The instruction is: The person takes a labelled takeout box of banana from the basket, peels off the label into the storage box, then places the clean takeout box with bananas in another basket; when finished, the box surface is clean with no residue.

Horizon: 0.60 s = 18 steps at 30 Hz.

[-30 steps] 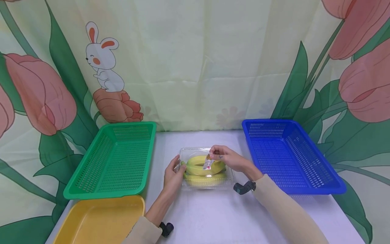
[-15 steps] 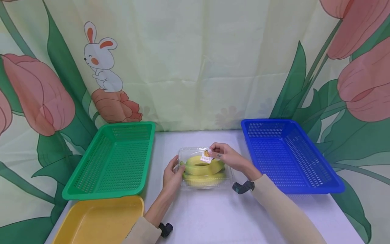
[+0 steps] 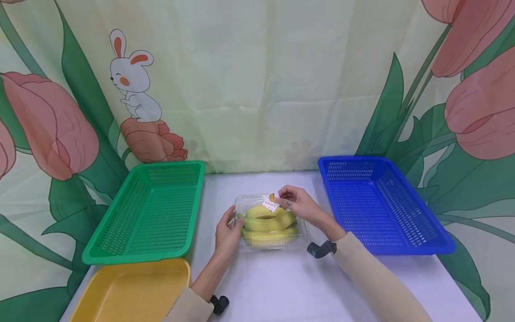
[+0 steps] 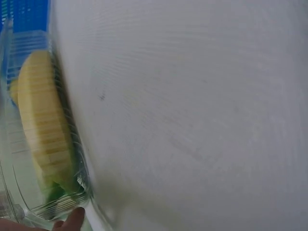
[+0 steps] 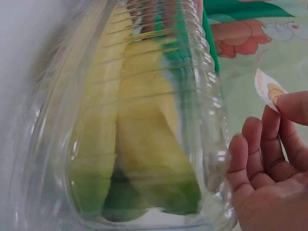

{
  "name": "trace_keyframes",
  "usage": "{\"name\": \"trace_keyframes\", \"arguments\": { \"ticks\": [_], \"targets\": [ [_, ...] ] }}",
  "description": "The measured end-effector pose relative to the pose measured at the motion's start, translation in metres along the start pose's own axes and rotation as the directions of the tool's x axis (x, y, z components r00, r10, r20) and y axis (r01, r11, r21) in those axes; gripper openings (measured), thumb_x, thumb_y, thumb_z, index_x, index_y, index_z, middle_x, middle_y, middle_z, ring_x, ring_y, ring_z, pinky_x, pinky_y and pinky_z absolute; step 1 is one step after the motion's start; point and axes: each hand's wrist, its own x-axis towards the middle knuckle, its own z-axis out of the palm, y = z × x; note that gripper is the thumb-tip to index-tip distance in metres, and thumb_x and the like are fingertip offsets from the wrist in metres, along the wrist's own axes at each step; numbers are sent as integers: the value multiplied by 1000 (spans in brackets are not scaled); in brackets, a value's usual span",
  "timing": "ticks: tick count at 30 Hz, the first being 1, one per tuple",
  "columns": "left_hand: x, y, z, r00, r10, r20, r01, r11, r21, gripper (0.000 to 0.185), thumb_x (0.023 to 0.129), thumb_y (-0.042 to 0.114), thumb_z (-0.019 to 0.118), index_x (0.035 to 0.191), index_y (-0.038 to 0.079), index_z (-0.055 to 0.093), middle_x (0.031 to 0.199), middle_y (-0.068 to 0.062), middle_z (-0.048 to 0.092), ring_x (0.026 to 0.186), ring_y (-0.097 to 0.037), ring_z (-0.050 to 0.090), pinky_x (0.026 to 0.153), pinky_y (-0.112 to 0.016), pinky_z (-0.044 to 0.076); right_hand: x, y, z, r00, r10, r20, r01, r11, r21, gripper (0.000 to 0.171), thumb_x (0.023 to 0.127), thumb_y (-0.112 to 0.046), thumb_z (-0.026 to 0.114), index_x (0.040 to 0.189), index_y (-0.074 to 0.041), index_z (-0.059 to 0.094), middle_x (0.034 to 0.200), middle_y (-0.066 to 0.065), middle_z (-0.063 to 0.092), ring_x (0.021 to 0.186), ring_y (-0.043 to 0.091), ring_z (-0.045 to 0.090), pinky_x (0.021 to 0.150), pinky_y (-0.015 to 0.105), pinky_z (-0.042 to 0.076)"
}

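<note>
A clear plastic clamshell box (image 3: 250, 200) stands shut at the middle of the table, with yellow bananas (image 3: 268, 223) inside whose ends are green. My left hand (image 3: 227, 233) holds the box by its left side, thumb against the front left and fingers along the edge; a fingertip (image 4: 75, 217) shows at the box's corner in the left wrist view. Over the box's back part, my right hand (image 3: 302, 206) pinches a small white sticker (image 3: 270, 204) with a banana picture between thumb and forefinger. The sticker (image 5: 264, 89) curls slightly, apart from the lid in the right wrist view.
A green perforated basket (image 3: 154, 212) stands on the left, with a yellow tray (image 3: 137, 286) in front of it. To the right is a blue perforated basket (image 3: 374, 210). A printed curtain (image 3: 257, 98) hangs behind the white table (image 3: 277, 286).
My right hand has turned the sticker so its printed face shows, then moved it slightly up and back over the lid. The left hand and the box have stayed in place.
</note>
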Motion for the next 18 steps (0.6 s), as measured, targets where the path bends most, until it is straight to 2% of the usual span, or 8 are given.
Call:
{"name": "trace_keyframes", "arguments": {
  "ticks": [4, 8, 13, 18],
  "targets": [
    [-2, 2, 0, 1000, -10, -17, 11, 1000, 29, 61, 107, 18, 60, 164, 17, 39, 168, -19, 40, 153, -46, 42, 124, -58, 43, -1, -3, -1, 999, -6, -31, 5, 1000, -26, 17, 101, -9, 70, 111, 3, 69, 99, 15, 73, 88, 27, 67, 76, 38, 63],
    [-6, 8, -5, 999, 3, -35, -2, 999, 38, 64, 106, 18, 62, 165, 16, 37, 169, -17, 38, 154, -45, 41, 124, -60, 42, -4, -5, -2, 999, -8, -38, 7, 999, -32, 19, 100, -12, 72, 113, 2, 72, 102, 17, 75, 88, 31, 68, 78, 42, 64],
    [-13, 22, -21, 995, 85, -43, -82, 995, 63, 63, 104, 13, 59, 164, 15, 39, 168, -17, 42, 154, -43, 41, 127, -61, 37, -9, -4, -5, 998, -31, -50, 28, 998, -49, 22, 99, -17, 75, 113, 1, 75, 104, 15, 78, 85, 20, 69, 76, 38, 64],
    [-30, 38, -37, 983, 181, 30, -184, 973, 139, 60, 102, 8, 58, 160, 15, 46, 163, -15, 51, 149, -41, 50, 126, -60, 40, -15, -6, -7, 996, -12, -89, 9, 999, -45, 22, 95, -19, 81, 109, -3, 80, 98, 7, 79, 79, 14, 65, 64, 28, 56]
  ]
}}
